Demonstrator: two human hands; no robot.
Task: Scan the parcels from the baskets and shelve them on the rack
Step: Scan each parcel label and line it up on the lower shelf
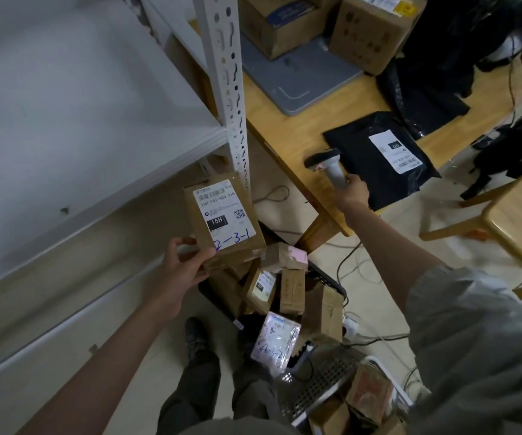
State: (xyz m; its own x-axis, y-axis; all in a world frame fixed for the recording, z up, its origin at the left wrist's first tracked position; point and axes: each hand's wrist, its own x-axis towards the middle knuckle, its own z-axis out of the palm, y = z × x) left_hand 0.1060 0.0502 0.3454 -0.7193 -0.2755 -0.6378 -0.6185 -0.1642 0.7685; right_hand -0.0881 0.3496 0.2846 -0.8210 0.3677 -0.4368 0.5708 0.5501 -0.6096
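the white metal rack (74, 98) filled the left of the view, its smooth flat shelf cut off at the frame edge and its slotted upright post (228, 73) running down to the floor. to the right stood the pale wooden table (294, 133), its grain showing, with a grey flat slab (300, 80) and two corrugated cardboard boxes (372, 32) at its blurred far end. a glossy black plastic mailer (379, 158) with a white label lay at the table's near edge. below it sat a dark slatted basket (325, 277) heaped with small brown cartons, some tilted on end, its far rim hidden under them; a second, pale perforated basket (325, 384) by my knee held more parcels, partly cut off by my grey sleeve (473, 340). a soft white pouch (275, 340) with blue writing leaned between the two baskets, its print too blurred to read. my left hand (181, 271) gripped the lower corner of a flat cardboard parcel (225, 221), held up beside the rack post over the dark basket, its white label marked "2-3-1" in blue pen. my right hand (352, 193), well apart from the left, was wrapped round the grey handle of the barcode scanner (328, 164), whose dark head rested at the table edge, just beside the mailer; my fingers on its far side were hidden.
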